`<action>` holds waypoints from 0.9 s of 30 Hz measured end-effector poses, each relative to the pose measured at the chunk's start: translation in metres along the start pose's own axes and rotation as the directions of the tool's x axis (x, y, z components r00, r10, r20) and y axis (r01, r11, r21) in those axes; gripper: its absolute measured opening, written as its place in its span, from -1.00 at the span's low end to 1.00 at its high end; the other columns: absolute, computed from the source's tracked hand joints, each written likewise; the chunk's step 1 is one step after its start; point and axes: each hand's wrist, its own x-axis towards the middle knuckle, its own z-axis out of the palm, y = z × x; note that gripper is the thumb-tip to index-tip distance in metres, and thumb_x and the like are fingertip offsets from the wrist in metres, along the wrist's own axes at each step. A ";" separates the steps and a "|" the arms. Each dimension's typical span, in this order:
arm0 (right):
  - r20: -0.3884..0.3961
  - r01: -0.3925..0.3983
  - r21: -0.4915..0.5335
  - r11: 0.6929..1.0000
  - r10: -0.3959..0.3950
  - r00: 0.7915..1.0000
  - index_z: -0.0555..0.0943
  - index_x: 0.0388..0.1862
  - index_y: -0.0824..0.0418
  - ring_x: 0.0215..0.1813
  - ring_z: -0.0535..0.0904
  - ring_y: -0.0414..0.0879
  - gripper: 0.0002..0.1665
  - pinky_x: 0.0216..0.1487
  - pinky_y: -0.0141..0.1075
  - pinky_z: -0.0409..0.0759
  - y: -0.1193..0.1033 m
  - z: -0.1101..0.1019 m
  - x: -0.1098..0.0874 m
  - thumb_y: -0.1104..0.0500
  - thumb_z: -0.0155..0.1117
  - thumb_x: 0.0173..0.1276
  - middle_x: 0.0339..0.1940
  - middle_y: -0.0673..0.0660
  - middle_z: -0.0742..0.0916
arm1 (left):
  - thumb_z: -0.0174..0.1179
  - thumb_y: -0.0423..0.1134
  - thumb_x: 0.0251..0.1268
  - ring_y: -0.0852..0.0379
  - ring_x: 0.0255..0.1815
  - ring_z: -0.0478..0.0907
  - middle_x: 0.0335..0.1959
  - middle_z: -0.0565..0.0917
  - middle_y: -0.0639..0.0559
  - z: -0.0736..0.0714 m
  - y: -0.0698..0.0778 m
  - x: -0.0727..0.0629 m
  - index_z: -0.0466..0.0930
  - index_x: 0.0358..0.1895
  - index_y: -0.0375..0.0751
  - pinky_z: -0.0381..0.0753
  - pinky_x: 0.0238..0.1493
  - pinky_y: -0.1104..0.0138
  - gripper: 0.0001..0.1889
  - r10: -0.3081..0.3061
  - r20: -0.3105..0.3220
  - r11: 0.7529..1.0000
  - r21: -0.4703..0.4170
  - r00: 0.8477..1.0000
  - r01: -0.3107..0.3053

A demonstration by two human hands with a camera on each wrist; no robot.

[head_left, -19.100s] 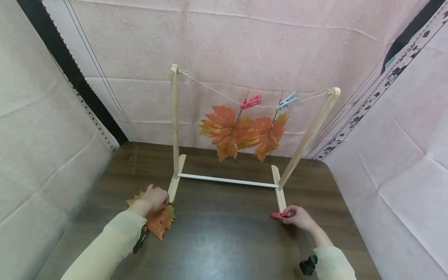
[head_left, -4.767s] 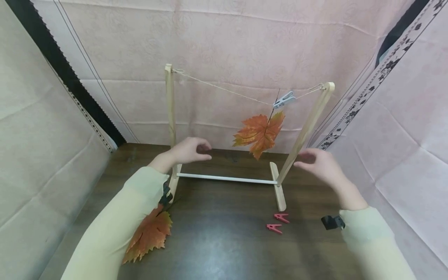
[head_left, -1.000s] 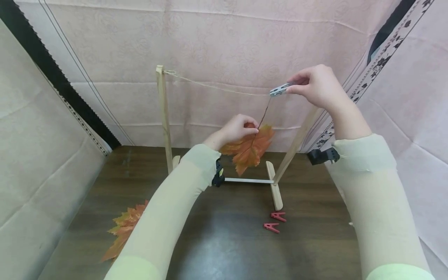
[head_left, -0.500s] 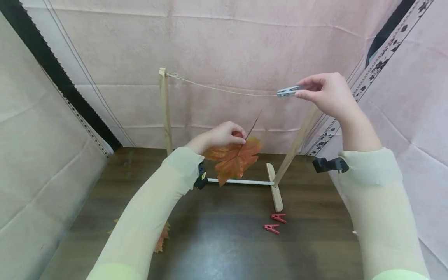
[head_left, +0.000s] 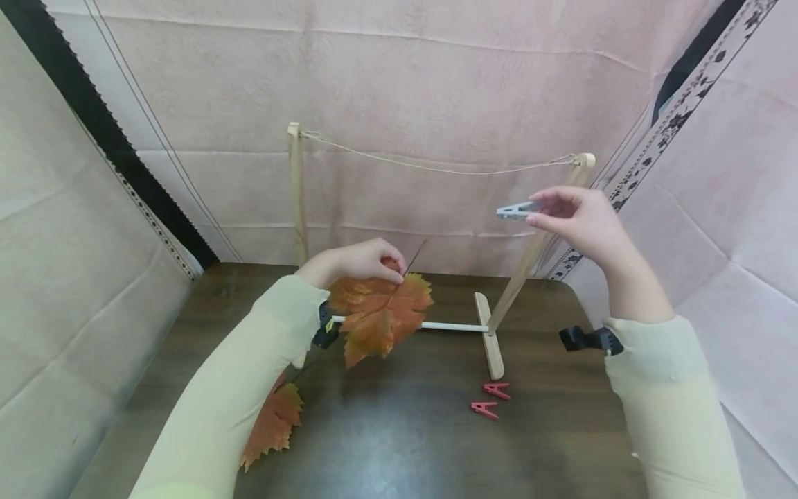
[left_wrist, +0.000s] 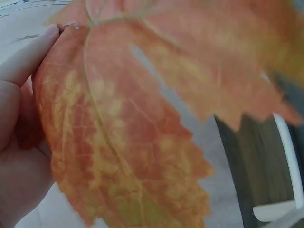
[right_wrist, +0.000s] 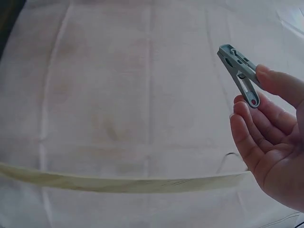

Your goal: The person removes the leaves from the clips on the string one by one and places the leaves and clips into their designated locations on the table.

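My left hand (head_left: 364,262) pinches an orange maple leaf (head_left: 385,315) near the base of its stem, in front of the wooden rack. In the left wrist view the leaf (left_wrist: 123,118) fills most of the picture, with the thumb along its edge. My right hand (head_left: 582,218) holds a light blue clothespin (head_left: 517,211) by its handle end, below the string and near the right post. The right wrist view shows the clothespin (right_wrist: 240,73) between thumb and fingers, with nothing in its tip. The string (head_left: 430,168) hangs bare between the two posts.
On the table (head_left: 399,430), two red clothespins (head_left: 484,409) lie before the rack's right foot (head_left: 492,346). Another orange leaf (head_left: 274,423) lies at the left, partly under my left sleeve. A white bar (head_left: 455,326) joins the rack's feet. Pale cloth (head_left: 399,83) hangs behind.
The blue clothespin has come off the string and moved down in my right hand. My left hand has drawn the leaf down and left from the line. The pink clothespin and other leaf left the string earlier.
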 end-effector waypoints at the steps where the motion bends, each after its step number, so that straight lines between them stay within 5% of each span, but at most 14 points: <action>1: 0.008 -0.005 0.011 1.000 0.004 1.000 0.56 0.02 0.29 -0.36 0.55 -0.41 -0.54 -0.29 -0.55 0.50 0.005 0.004 -0.003 0.09 0.36 0.19 -0.43 -0.32 0.63 | 0.23 -0.28 0.22 0.21 -0.51 0.27 -0.61 0.39 0.15 0.001 -0.003 -0.004 0.61 -0.31 -0.23 0.30 -0.36 0.38 -0.92 -0.005 0.003 1.000 -0.001 1.000 0.005; 7: 0.054 0.027 0.064 0.998 -0.030 0.998 0.53 0.05 0.36 -0.39 0.52 -0.40 -0.55 -0.32 -0.52 0.53 0.032 0.029 -0.020 0.20 0.33 0.21 -0.43 -0.24 0.62 | 0.25 -0.30 0.19 0.23 -0.55 0.25 -0.64 0.36 0.16 0.008 -0.025 -0.026 0.58 -0.36 -0.23 0.29 -0.39 0.38 -0.92 -0.043 0.028 0.998 -0.036 0.999 0.044; 12: 0.084 0.012 0.071 0.997 -0.018 0.996 0.55 0.06 0.35 -0.38 0.53 -0.42 -0.56 -0.31 -0.52 0.53 0.052 0.047 -0.028 0.21 0.32 0.21 -0.33 0.08 0.69 | 0.25 -0.31 0.18 0.24 -0.56 0.25 -0.66 0.34 0.16 0.010 -0.042 -0.045 0.60 -0.38 -0.25 0.31 -0.41 0.39 -0.93 -0.061 0.078 0.996 -0.063 0.995 0.066; 19: 0.103 -0.013 0.125 0.992 0.000 0.995 0.54 0.04 0.39 -0.35 0.56 -0.43 -0.58 -0.27 -0.54 0.54 0.078 0.067 -0.040 0.25 0.31 0.21 -0.23 0.32 0.69 | 0.24 -0.32 0.19 0.29 -0.56 0.29 -0.65 0.38 0.18 0.014 -0.064 -0.070 0.60 -0.38 -0.30 0.35 -0.41 0.40 -0.91 -0.092 0.167 0.991 -0.080 0.982 0.106; 23: 0.112 -0.008 0.162 0.987 -0.011 0.994 0.54 -0.01 0.41 -0.33 0.57 -0.43 -0.61 -0.24 -0.53 0.56 0.093 0.081 -0.049 0.32 0.32 0.16 -0.21 0.37 0.68 | 0.24 -0.28 0.19 0.26 -0.49 0.32 -0.60 0.40 0.18 0.014 -0.078 -0.088 0.60 -0.36 -0.25 0.35 -0.25 0.33 -0.90 -0.148 0.192 0.986 -0.049 0.970 0.161; 27: 0.144 -0.019 0.187 0.982 -0.009 0.989 0.54 -0.05 0.43 -0.31 0.56 -0.41 -0.61 -0.22 -0.50 0.56 0.109 0.095 -0.061 0.34 0.34 0.13 -0.20 0.39 0.68 | 0.24 -0.29 0.19 0.26 -0.47 0.32 -0.58 0.41 0.16 0.012 -0.092 -0.105 0.60 -0.36 -0.28 0.36 -0.34 0.39 -0.90 -0.180 0.227 0.979 -0.053 0.957 0.197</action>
